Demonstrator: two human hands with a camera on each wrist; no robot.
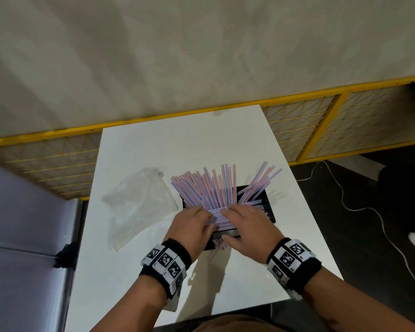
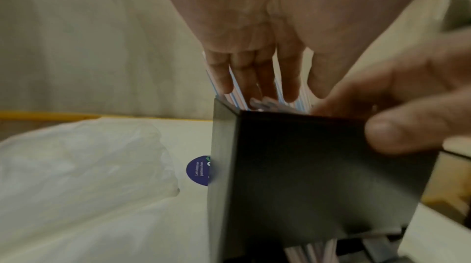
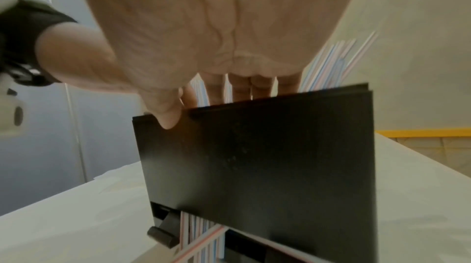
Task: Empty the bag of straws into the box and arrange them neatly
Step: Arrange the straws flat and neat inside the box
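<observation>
A black box (image 1: 267, 200) stands on the white table (image 1: 153, 144). Several pink, blue and white striped straws (image 1: 213, 188) fan out of it toward the far side. My left hand (image 1: 194, 224) and right hand (image 1: 246, 221) lie side by side on the near ends of the straws, fingers straight and pressing down. In the left wrist view my left hand's fingers (image 2: 242, 74) reach over the box wall (image 2: 305, 176) onto the straws. In the right wrist view my right hand's thumb (image 3: 165, 114) rests on the box's near wall (image 3: 267, 166). The empty clear bag (image 1: 139, 204) lies left of the box.
A few straw ends (image 1: 219, 245) poke out under the box's near side onto the table. A round purple sticker (image 2: 198, 170) sits on the table beside the box. A yellow-framed mesh barrier (image 1: 321, 121) runs behind the table, and a white cable (image 1: 369, 212) trails on the dark floor at right.
</observation>
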